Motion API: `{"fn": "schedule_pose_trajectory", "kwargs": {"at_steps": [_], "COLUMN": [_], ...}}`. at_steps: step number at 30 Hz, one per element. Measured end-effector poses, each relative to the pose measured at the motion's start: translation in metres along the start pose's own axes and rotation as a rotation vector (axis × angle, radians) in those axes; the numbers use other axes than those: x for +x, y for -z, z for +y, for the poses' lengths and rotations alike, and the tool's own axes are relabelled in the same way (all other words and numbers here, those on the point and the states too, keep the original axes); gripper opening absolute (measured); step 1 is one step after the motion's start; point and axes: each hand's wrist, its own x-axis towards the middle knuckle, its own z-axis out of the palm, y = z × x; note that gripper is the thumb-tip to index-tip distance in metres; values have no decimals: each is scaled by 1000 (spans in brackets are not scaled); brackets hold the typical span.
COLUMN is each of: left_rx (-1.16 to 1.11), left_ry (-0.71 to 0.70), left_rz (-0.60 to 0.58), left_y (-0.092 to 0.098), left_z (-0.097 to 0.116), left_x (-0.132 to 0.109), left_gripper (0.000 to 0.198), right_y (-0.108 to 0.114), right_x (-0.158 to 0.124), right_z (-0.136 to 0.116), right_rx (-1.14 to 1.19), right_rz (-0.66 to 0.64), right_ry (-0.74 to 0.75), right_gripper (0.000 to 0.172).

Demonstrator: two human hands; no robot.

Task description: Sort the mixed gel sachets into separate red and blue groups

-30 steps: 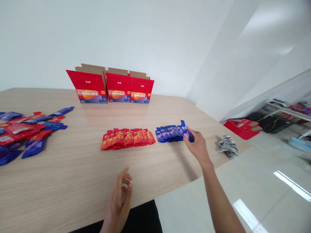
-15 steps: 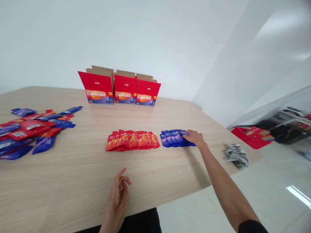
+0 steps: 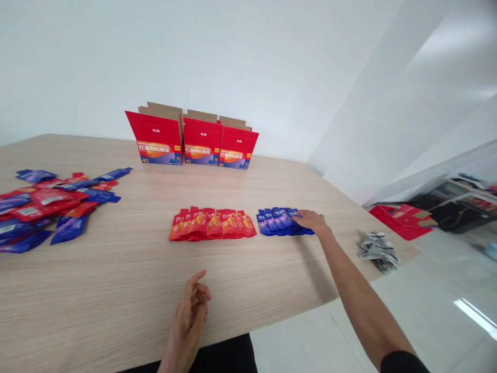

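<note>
A row of overlapping blue pouches (image 3: pixel 277 221) lies on the table to the right of a similar row of red pouches (image 3: pixel 212 225). My right hand (image 3: pixel 311 221) is at the right end of the blue row, its fingers closed over the last pouch and partly hiding it. Below the red row, near the table's front edge, my left hand (image 3: pixel 190 311) hovers with loosely bent fingers apart and nothing in them.
Three red printed cartons (image 3: pixel 202 145) with raised flaps stand at the back. A loose heap of red and blue pouches (image 3: pixel 54 202) covers the left side. A striped cloth (image 3: pixel 378 252) lies at the right edge, near a red box (image 3: pixel 402 220) beyond the table.
Almost nothing differs. The view has shifted very slightly; both hands keep nearly the same places and the pouch rows look the same.
</note>
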Motion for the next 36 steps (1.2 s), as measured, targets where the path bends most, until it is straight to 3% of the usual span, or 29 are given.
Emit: {"fn": "schedule_pose_trajectory", "kwargs": {"at_steps": [18,23,30,36], "left_rx": [30,24,22,8], "left_ry": [22,26,43,30], "left_rz": [3,2,24,29], "left_y": [0,1,0,-2], "left_z": [3,5,3,3], "left_x": [1,1,1,-2], "left_gripper": [43,44,45,45], "right_y": [0,6,7,5], "right_x": [-6,-3,23,34], "right_z": [-5,-30,-75,-85], "right_rx": [-2,0,-12,-27], "right_rz": [68,132,-13,-42], "right_ry": [19,114,156,144], "right_gripper": [42,50,60,56]}}
